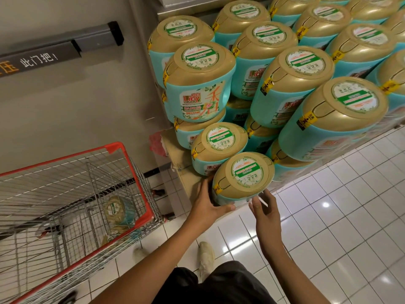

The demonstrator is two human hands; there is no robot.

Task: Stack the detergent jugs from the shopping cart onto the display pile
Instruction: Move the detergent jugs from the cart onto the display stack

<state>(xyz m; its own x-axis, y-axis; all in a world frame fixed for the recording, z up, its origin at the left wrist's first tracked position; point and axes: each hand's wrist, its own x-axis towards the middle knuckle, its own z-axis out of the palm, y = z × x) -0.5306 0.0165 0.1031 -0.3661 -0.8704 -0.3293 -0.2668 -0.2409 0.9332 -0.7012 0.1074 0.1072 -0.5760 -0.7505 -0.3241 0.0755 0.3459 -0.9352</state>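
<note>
Smooth plastic on the detergent jugs (pixel 198 84): satin gold lids (pixel 223 189), glossy turquoise bodies, paper-like round stickers (pixel 246 173) on top. Bright bare wire metal in the shopping cart (pixel 138 183), with a red plastic rim. Glossy white tile on the floor (pixel 328 216), spotted with glare. Matt tan, cardboard-like base (pixel 175 154) under the pile. Dark matt cloth shorts (pixel 219 286).

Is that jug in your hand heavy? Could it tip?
Probably heavy: the left hand grips the jug while the right hand hovers beside it. It looks stiff, smooth plastic, maybe slippery. Wide and squat, it likely won't tip.
</note>
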